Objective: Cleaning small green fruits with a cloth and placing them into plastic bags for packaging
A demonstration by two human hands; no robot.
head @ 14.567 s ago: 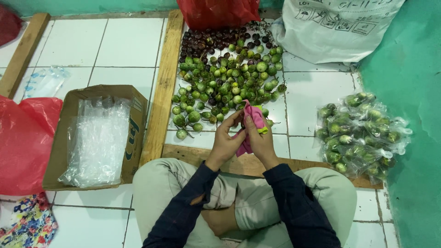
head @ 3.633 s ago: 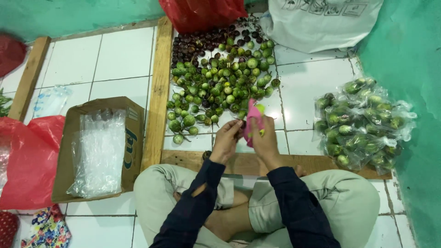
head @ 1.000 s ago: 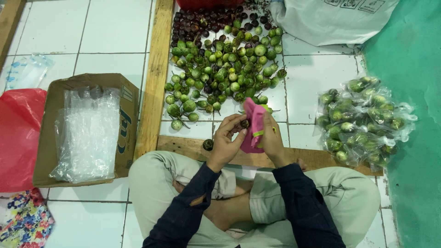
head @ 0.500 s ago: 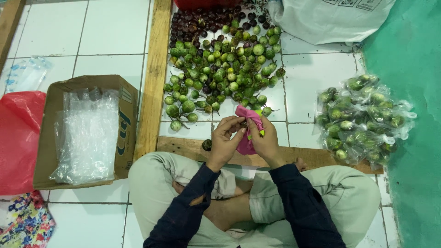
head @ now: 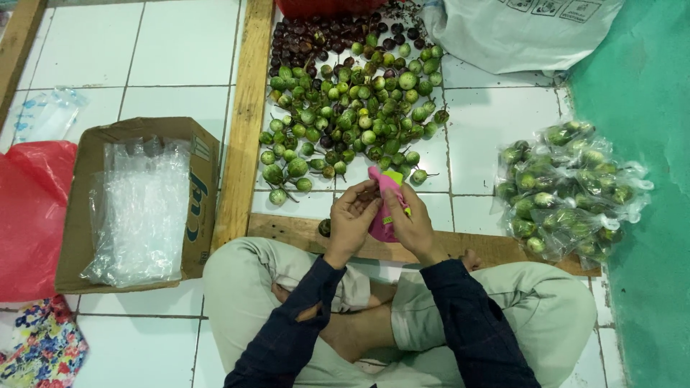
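I sit cross-legged on a white tiled floor. My right hand grips a pink net bag with a yellow-green tag. My left hand is at the bag's open side, fingers curled against it; what they pinch is hidden. Just beyond lies a pile of small round green eggplants, with dark purple ones farther back. One dark fruit rests on the wooden plank next to my left wrist.
A cardboard box with clear plastic bags stands at left, beside a red plastic bag. Filled clear bags of green eggplants lie at right by a green wall. A white sack sits at the back. A wooden beam runs lengthwise.
Both hands have closed in on the pink bag; the left hand, which held a small dark fruit beside it a second ago, now presses against the bag's opening.
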